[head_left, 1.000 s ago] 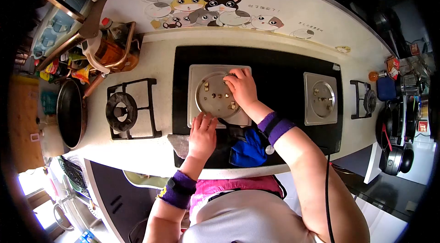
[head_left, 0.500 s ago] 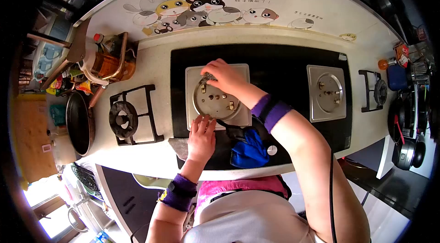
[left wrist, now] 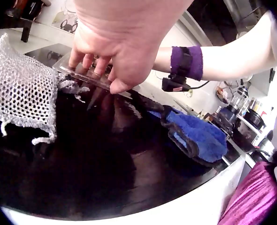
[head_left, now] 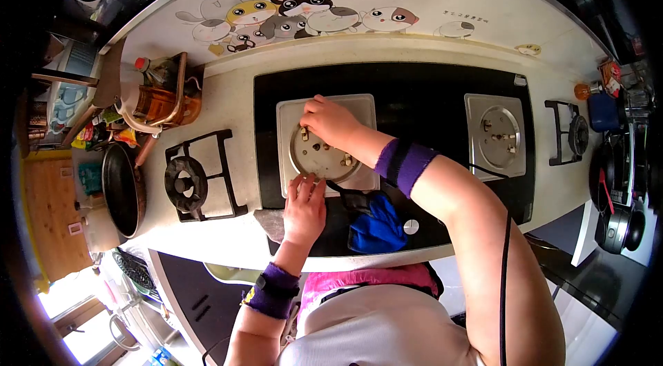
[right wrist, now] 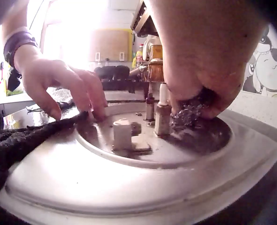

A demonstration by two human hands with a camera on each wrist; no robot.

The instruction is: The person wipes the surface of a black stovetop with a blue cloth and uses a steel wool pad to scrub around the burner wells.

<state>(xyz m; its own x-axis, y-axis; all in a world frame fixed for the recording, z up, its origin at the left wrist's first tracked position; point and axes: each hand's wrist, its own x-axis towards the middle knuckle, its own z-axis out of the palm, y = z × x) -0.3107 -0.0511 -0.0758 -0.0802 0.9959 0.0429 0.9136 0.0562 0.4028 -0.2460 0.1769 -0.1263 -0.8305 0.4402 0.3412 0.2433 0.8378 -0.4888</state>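
My right hand (head_left: 330,123) grips a dark steel wool scourer (right wrist: 189,117) against the round recess of the left metal burner plate (head_left: 286,166). In the right wrist view, the scourer is partly hidden under the curled fingers, close beside an upright burner post (right wrist: 163,119). My left hand (head_left: 304,214) rests with extended fingers on the plate's near edge and holds nothing. Next to it lies a blue cloth with black trim (left wrist: 199,133), right of the hand. A pale mesh cloth (left wrist: 21,89) sits to its left on the black glass hob.
A removed pan support (head_left: 207,172) stands on the left counter beside a frying pan (head_left: 124,186) and a rack with bottles (head_left: 162,100). On the right are the second burner plate (head_left: 476,152) and another pan support (head_left: 556,135).
My right hand has moved leftward with the scourer, from the recess's upper right side to its upper left. The left hand has stayed at the plate's near edge.
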